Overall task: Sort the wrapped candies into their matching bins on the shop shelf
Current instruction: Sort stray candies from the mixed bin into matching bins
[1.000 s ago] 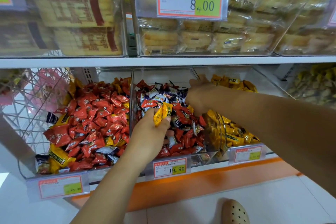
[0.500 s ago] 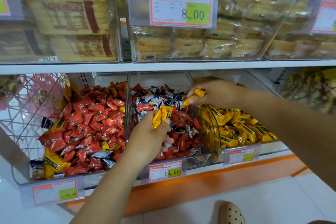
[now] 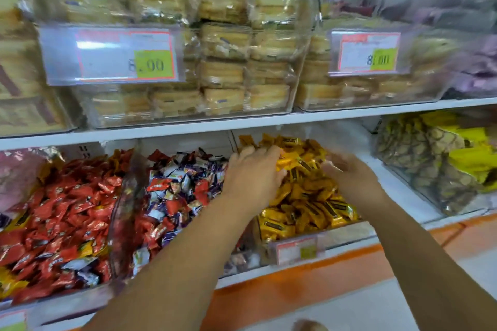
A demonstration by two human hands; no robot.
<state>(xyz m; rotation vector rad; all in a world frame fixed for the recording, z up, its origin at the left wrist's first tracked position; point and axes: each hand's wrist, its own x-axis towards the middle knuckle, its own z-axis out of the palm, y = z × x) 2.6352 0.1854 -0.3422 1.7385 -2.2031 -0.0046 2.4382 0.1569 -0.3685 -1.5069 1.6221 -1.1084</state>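
Three clear bins sit side by side on the lower shelf. The left bin (image 3: 80, 294) holds mostly red candies (image 3: 67, 209) with a few yellow ones. The middle bin (image 3: 121, 223) holds mixed red, white and purple candies (image 3: 174, 196). The right bin (image 3: 347, 234) is filled with yellow candies (image 3: 309, 196). My left hand (image 3: 252, 172) reaches over this yellow pile, palm down, fingers stretched out. A yellow candy (image 3: 285, 162) lies right at its fingertips. My right hand (image 3: 347, 172), blurred, hovers over the same pile with fingers spread and nothing visibly in it.
The upper shelf (image 3: 242, 121) hangs low over the bins and carries clear boxes of wrapped cakes (image 3: 223, 67) with price tags. A bin of yellow-packed biscuits (image 3: 430, 158) stands to the right. An orange base strip (image 3: 269, 295) runs below the shelf.
My left hand moved right from the mixed bin to the yellow bin with its yellow candies and spread its fingers. My right hand shifted further right. The camera panned right and upward.
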